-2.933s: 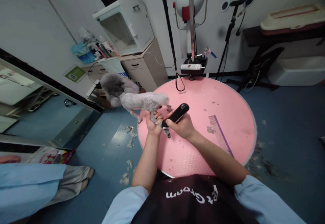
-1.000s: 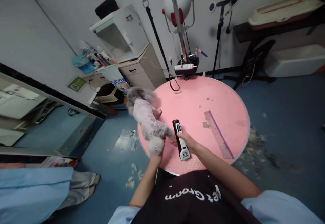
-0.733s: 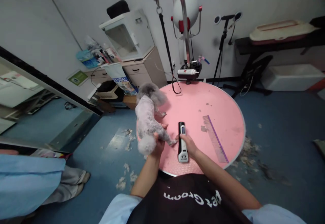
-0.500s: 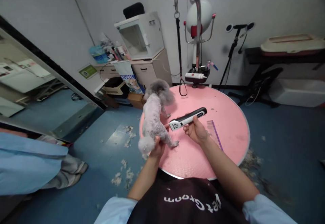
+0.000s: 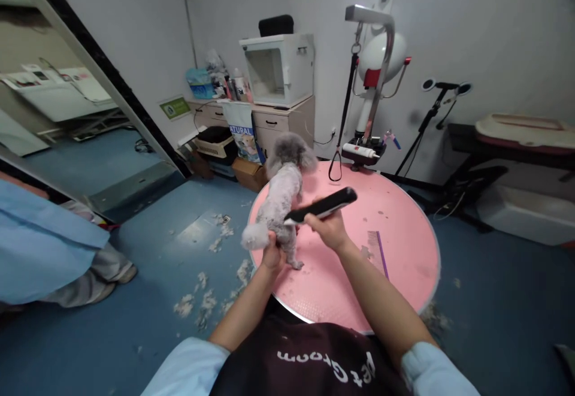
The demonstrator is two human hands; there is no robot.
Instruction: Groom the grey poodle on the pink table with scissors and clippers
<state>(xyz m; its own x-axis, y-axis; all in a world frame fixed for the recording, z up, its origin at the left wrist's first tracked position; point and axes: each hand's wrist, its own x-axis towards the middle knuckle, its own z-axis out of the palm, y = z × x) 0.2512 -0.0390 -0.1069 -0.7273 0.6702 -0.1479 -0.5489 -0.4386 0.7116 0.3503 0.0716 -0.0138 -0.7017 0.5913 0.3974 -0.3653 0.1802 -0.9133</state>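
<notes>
A small grey dog [image 5: 282, 195] with a shaved body stands on the round pink table [image 5: 404, 216], facing away from me. My left hand [image 5: 272, 254] is closed around its hind leg, just below the fluffy tail. My right hand [image 5: 327, 229] grips a black hair clipper [image 5: 321, 205], its head touching the dog's rump on the right side. A purple comb [image 5: 378, 251] lies on the table to the right of my right forearm.
A grooming arm with a black loop [image 5: 342, 121] and a white dryer [image 5: 381, 54] stand at the table's far edge. A cabinet with a white box [image 5: 278, 69] is behind. Fur clumps [image 5: 202, 300] litter the blue floor. Another person's blue sleeve [image 5: 40, 246] is at left.
The dog turned from side-on to facing away from me. My right hand lifted the clipper off the table and brought it to the dog's rump. My left hand shifted its hold on the hind leg.
</notes>
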